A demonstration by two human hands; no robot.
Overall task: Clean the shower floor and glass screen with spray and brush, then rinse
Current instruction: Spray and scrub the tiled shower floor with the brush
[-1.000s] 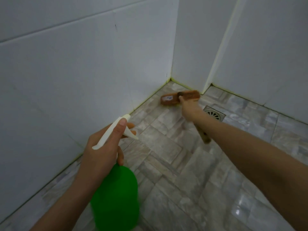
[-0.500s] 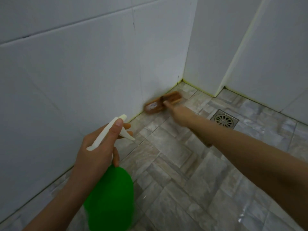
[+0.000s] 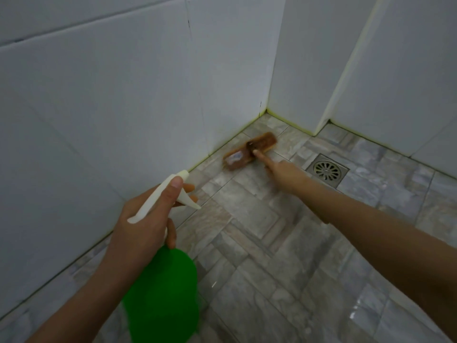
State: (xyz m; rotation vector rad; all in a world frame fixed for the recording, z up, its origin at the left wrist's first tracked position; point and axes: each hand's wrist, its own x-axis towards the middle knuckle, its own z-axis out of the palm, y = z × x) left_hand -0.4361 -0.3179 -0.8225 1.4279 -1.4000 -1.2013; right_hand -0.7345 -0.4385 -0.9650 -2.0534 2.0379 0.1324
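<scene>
Nearest, low in view: left hand [image 3: 146,219] wrapped round the neck of a green spray bottle [image 3: 163,293], thumb laid along the top of the white trigger head [image 3: 158,201], fingers curled at the trigger, nozzle aimed ahead toward the wall base. No spray visible in the air.

Farther out, across the grey stone-look shower floor [image 3: 259,268]: right hand [image 3: 284,173] at full reach, gripping a brown scrub brush [image 3: 249,151], index finger stretched forward onto the back of its head. Rest of that grip hidden beneath the hand and somewhat blurred. Brush head down on the tiles, just beside the yellowed sealant line [image 3: 215,151] at the foot of the left wall [image 3: 123,95], near the inner corner. Square metal drain [image 3: 327,170] just right of the hand.

On progress: apparently mid-scrub on the floor, somewhere in the early or middle part of the job. Wet sheen on the tiles at lower right; no foam to be seen. Left to do, by the look of it: the rest of the floor, the whole glass screen (not in view), then the rinse.

On room: open floor between brush and body for long pull strokes. Tighter on the far side, hemmed by the left wall, the back wall and a jutting wall corner [image 3: 345,70]. Worth keeping the brush head off the wall tiles and clear of the drain grate while working along the seam.
</scene>
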